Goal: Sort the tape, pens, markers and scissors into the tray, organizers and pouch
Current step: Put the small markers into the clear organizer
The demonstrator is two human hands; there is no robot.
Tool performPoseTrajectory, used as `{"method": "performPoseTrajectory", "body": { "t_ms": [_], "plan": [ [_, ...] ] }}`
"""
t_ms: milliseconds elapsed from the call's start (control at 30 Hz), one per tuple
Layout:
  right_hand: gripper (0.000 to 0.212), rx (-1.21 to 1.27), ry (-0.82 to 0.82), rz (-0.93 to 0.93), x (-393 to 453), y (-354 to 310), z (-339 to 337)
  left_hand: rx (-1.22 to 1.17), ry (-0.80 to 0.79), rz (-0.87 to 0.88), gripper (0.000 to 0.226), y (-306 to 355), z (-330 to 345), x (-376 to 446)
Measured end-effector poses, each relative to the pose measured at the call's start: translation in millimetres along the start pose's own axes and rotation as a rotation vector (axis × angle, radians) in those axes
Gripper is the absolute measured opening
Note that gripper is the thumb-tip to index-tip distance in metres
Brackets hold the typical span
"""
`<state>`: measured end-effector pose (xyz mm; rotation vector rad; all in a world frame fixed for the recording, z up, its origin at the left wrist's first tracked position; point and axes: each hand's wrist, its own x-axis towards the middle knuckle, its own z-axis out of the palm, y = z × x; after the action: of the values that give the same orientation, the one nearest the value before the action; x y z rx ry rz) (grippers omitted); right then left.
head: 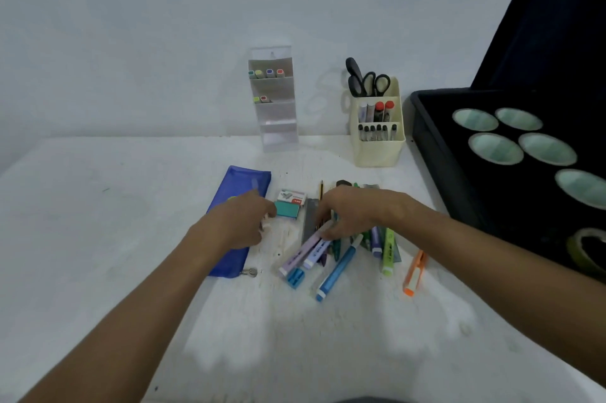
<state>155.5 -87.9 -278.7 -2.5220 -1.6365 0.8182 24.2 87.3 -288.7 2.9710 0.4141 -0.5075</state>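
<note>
On the white tabletop (98, 238), left of centre in the frame, a flat translucent blue zip pouch (244, 184) lies lengthwise with its zip pull toward the bottom, likely laid out to receive small items. The left hand (239, 225) rests across its lower half, probably steadying it; its fingers point toward a teal staple box (287, 209) and a white-and-red box (292, 196) just beside the pouch, but whether its grip holds anything I cannot tell, since the fingertips are blurred. Behind, near the centre top, a clear tiered acrylic organizer (277, 100) stands against the wall with coloured marker caps in its upper two shelves, the lower shelves seemingly unfilled. In the middle, a loose heap of pastel highlighters and pens (344, 251) remains unsorted. The right hand (351, 214) reaches down over the heap, fingers curled around a lilac highlighter (298, 255), apparently to lift it toward the organizer. To the right of it an orange highlighter (414, 273) lies apart. Behind it, a cream plastic desk organizer (377, 136) holds black-handled scissors (369, 79) upright with pens in front. At the far right, a black tray (436, 140) holds the rolls of tape (495, 148), so that part looks done.
</note>
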Motion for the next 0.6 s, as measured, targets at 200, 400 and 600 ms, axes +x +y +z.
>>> {"method": "performPoseTrajectory", "body": {
  "t_ms": [200,400,600],
  "plan": [
    [0.029,0.007,-0.040,-0.003,5,-3,0,0.124,0.084,-0.027,0.047,1,7,3],
    [0.021,0.076,0.076,-0.053,-3,-1,-18,-0.072,0.212,0.067,0.031,1,-19,-10],
    [0.019,0.346,0.364,-0.122,-15,3,-56,-0.522,0.576,0.103,0.030,-2,-62,-14]
  ]
}}
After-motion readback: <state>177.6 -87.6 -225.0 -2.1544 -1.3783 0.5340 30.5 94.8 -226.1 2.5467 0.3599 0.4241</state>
